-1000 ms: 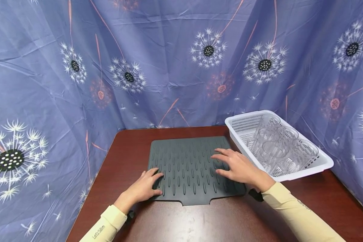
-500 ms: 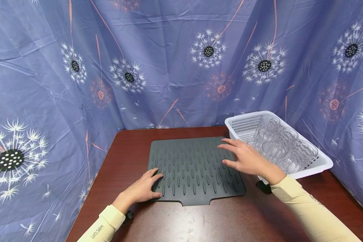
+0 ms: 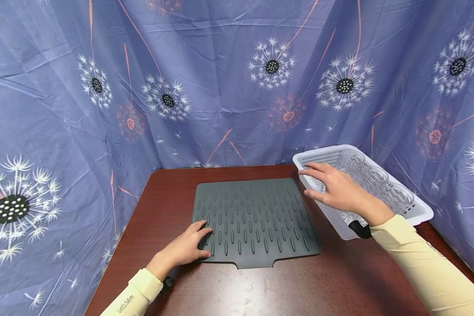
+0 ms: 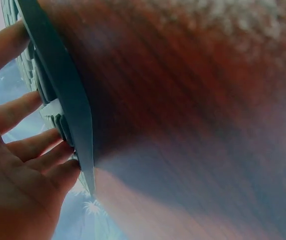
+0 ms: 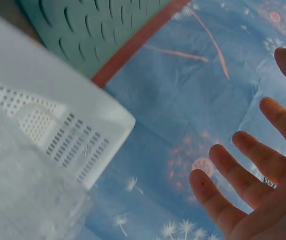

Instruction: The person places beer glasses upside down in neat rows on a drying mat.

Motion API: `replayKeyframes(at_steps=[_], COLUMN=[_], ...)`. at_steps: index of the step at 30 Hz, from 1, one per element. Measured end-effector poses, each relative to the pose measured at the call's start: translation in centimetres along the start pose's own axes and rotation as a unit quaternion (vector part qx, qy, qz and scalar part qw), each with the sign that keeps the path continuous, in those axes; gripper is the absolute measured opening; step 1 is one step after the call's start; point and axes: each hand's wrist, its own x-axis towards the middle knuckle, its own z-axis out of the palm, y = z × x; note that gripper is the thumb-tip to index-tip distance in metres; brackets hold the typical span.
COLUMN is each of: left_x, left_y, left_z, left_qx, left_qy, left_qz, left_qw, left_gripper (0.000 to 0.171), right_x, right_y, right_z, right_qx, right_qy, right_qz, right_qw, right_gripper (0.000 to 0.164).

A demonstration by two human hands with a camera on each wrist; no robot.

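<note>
A dark grey ribbed drying mat (image 3: pixel 253 219) lies flat on the brown table. On its front left corner rests my left hand (image 3: pixel 184 243), fingertips touching the surface; the left wrist view shows the fingers (image 4: pixel 17 112) spread along the mat's edge (image 4: pixel 65 95). My right hand (image 3: pixel 337 186) hovers over the near left side of a white basket (image 3: pixel 422 215), fingers extended and holding nothing. Several clear glasses (image 3: pixel 396 195) stand in that basket, some hidden behind the right hand and forearm. In the right wrist view the fingers (image 5: pixel 255 175) are apart from the basket rim (image 5: pixel 117 117).
The reddish-brown table (image 3: pixel 166 197) borders the mat. A blue curtain (image 3: pixel 221 87) printed with dandelions hangs behind the table and along both sides. The basket stands at the table's right, close to the curtain.
My right hand has moved right and away from me, from above the mat to above the basket's left side. The left hand has stayed on the mat's corner.
</note>
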Motion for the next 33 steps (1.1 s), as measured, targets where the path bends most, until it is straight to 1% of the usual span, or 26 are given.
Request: replayKeyframes(at_steps=[5,11,18,24,27,33], left_x=[-0.1,-0.1,-0.1,-0.1,0.0,-0.1], left_y=[-0.1,-0.3,-0.5,-0.5,-0.5,-0.5], left_z=[0.0,0.0,0.0,0.0,0.0,0.0], left_qx=[-0.003,-0.018,-0.032,-0.033,-0.029,-0.022], left_qy=[0.003,-0.006,-0.016,-0.018,-0.019,-0.018], left_qz=[0.006,0.006,0.005,0.003,-0.001,0.001], left_qw=[1.0000,0.9998,0.9994,0.9993,0.9994,0.9996], left_gripper=[0.070,0.072,0.077,0.078,0.078,0.078], right_x=[0.6,1.3,2.3,2.6,2.8,3.3], right_y=[0.8,2.3,4.3,6.1,7.0,9.0], right_z=[-1.2,-2.3,-3.5,-4.4,-4.7,-5.0], right_qx=[-0.002,0.014,0.036,0.042,0.045,0.049], right_qy=[0.001,-0.004,0.004,-0.011,-0.020,-0.033], right_qz=[0.018,0.039,0.030,0.062,0.070,0.097], right_qw=[1.000,0.999,0.999,0.997,0.996,0.994], right_gripper=[0.062,0.062,0.059,0.060,0.061,0.064])
